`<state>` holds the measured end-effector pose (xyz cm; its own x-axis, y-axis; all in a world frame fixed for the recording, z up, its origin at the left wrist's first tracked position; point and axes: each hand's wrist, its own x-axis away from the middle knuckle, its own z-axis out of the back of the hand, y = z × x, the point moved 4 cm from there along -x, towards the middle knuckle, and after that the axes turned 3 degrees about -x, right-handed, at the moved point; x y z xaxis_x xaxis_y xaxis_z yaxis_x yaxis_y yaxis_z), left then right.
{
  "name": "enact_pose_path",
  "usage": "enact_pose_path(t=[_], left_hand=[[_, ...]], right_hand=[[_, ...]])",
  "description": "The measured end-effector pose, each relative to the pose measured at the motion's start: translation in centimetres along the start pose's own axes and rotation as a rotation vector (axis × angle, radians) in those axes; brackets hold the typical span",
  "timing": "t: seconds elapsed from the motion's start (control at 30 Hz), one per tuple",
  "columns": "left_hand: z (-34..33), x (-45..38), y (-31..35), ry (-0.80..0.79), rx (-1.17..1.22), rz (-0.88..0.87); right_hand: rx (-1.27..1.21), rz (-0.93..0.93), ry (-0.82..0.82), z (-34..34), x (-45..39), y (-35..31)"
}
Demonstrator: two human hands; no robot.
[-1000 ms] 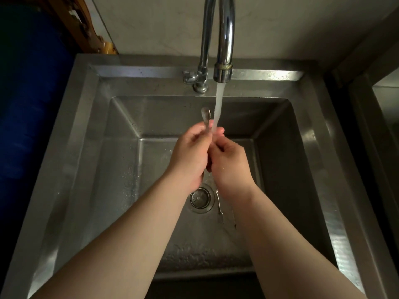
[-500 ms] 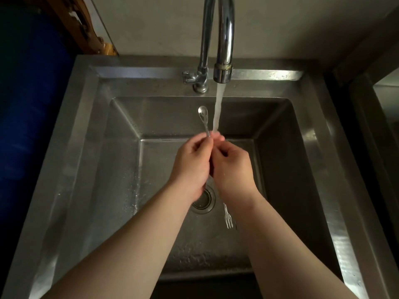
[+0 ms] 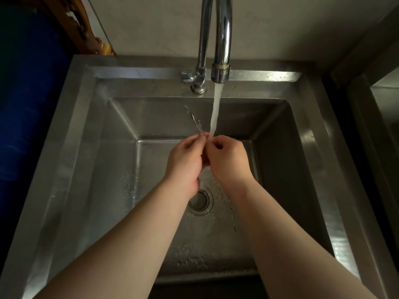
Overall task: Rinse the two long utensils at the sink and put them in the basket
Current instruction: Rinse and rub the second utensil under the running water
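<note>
At the sink (image 3: 311,134), under the running tap, items taken left to right:

Left hand (image 3: 185,160): fingers curled, pinching the spoon's handle at the fingertips, just left of the stream.

Spoon (image 3: 194,120): upright but tilted, upper end leaning toward the sink's back-left corner. Blurred, so the bowl cannot be made out. Half a second ago it stood nearly vertical with the bowl plain beside the stream; the tilt and blur are new.

Water (image 3: 216,111): falls from the spout onto the fingertips of both hands, as before.

Right hand (image 3: 228,160): fingers curled, meeting the left hand's fingertips at the handle. Whether it grips the handle or only rubs it cannot be told.

Second utensil (image 3: 232,212): a thin streak on the sink floor, right of the drain (image 3: 200,201), partly hidden by the right forearm. It showed as a small fork half a second ago; now blurred.

Basket: not in view.

Finding: the change suggests the spoon is being worked or shaken at the stream, so the first rinse is under way, possibly near its end. The second utensil looks unrinsed, and neither is in the basket. Task judged under half done.

Risk: a wet, thin handle pinched only at the fingertips may slip.
</note>
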<state>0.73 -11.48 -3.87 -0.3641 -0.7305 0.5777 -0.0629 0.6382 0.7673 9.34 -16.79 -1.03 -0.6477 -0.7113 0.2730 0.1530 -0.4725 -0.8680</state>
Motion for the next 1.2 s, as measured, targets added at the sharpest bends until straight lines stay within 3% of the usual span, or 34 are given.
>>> enact_pose_path(t=[0.17,0.4,0.77,0.93,1.07,1.2], left_hand=[[0.5,-0.7,0.9,0.076,-0.164,-0.149],[0.1,-0.7,0.5,0.008,-0.016,-0.041],[-0.7,-1.2,1.0,-0.071,0.053,-0.042],[0.0,-1.4,1.5,-0.154,-0.037,-0.094],[0.1,-1.8,2.2,-0.09,-0.143,-0.156],[-0.7,-2.0,2.2,-0.033,-0.069,-0.192]], right_hand=[[-0.009,-0.012,-0.041,-0.1,0.6,0.6],[-0.075,0.006,-0.064,0.9,1.2,0.1],[-0.029,0.036,-0.035,0.5,0.7,0.3],[-0.001,0.071,-0.092,0.9,0.6,0.5],[0.028,0.054,-0.081,1.2,0.4,0.7],[-0.018,-0.006,-0.029,0.6,-0.3,0.6]])
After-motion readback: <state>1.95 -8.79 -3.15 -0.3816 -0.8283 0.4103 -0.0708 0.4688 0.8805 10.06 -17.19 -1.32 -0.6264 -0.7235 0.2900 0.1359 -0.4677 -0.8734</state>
